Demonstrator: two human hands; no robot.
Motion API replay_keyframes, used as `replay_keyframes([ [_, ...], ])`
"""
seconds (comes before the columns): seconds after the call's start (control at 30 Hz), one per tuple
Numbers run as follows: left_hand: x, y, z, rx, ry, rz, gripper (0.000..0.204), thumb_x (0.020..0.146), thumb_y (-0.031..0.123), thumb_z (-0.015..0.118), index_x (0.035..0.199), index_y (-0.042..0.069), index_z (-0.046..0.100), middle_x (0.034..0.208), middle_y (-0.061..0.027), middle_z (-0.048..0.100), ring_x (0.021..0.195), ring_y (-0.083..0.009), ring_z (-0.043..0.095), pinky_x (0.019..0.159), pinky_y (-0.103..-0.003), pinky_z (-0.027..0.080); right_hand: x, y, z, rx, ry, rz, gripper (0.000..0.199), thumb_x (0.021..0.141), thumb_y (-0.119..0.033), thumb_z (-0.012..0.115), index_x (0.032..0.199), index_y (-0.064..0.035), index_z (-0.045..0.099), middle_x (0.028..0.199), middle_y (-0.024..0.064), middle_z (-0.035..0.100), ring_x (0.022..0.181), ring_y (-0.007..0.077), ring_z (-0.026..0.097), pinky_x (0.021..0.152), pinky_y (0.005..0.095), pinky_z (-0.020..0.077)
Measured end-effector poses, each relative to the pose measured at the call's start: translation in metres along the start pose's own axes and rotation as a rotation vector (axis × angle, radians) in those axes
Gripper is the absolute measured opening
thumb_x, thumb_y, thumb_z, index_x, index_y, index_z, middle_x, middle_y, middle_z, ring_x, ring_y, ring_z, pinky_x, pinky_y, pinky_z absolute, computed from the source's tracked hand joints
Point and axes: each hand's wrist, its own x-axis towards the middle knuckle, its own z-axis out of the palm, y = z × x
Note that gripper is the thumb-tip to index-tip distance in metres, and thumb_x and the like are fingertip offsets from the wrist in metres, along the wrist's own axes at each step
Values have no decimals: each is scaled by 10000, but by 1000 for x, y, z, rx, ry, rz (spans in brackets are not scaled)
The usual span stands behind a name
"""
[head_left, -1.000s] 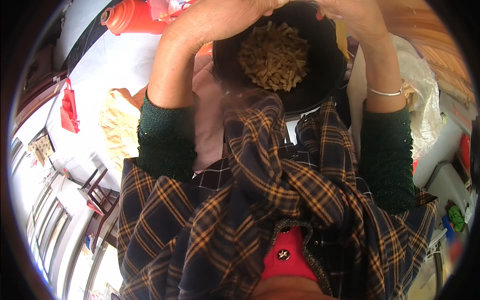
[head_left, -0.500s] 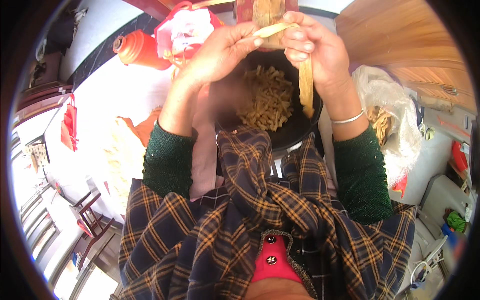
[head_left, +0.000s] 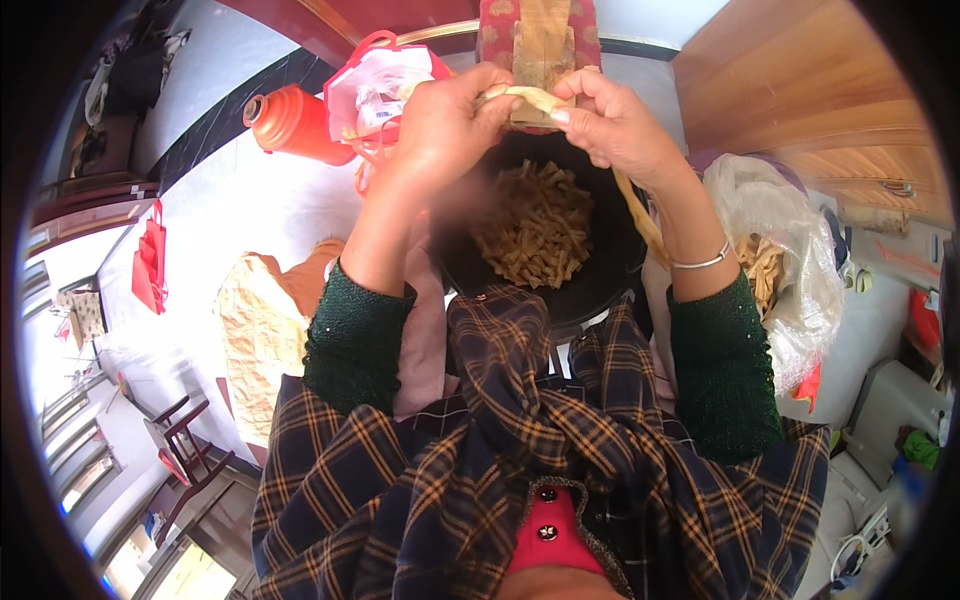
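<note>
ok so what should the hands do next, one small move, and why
Probably have the left hand try breaking a short piece off the strip, as a guess: both hands pinch it near one end, the long tail trails from the right hand, and the black pan holds short pieces of a similar colour.

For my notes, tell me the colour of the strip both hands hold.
The strip is pale yellow, clearest in the head view.
</note>
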Motion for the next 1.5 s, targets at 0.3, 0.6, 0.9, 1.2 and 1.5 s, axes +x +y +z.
replay_keyframes([
  [0.3, 26, -15, 22, 284, 77, 62, 254, 858, 317, 658, 1043, 143, 668, 722, -95, 664, 676, -278, 645, 619, -373, 494, 26, 23, -14, -468, 348, -92, 238, 853, -222, 620, 800, 8, 656, 598, 59, 574, 527, 155, 521, 538, 325, 442],
  [0.6, 50, -18, 33, 317, 198, -55, 300, 847, 394, 644, 1069, 194, 669, 812, -109, 690, 790, -320, 655, 706, -423, 506, 51, 29, -13, -431, 528, -23, 228, 834, -224, 627, 846, -2, 677, 642, 89, 615, 602, 178, 563, 625, 323, 467],
  [0.9, 58, -19, 37, 292, 204, -139, 331, 834, 420, 650, 1078, 198, 670, 845, -117, 694, 831, -328, 657, 735, -432, 513, 60, 37, -18, -156, 489, -34, 205, 820, -198, 620, 821, 0, 673, 643, 62, 614, 612, 121, 538, 614, 304, 448],
  [1.2, 57, -19, 35, 415, 137, -193, 335, 840, 461, 613, 1037, 201, 690, 805, -95, 695, 807, -308, 661, 716, -422, 510, 63, 33, -19, -719, 482, 114, 266, 820, -278, 598, 758, -26, 658, 729, 156, 646, 650, 342, 591, 673, 409, 477],
  [1.5, 10, 17, 37, -220, 36, -13, 516, 979, 469, 413, 1049, 27, 669, 757, -96, 681, 714, -183, 656, 689, -366, 495, 21, 10, 17, 380, 110, 120, 327, 940, -248, 541, 742, 2, 613, 621, 36, 538, 447, 78, 451, 373, 212, 338],
])
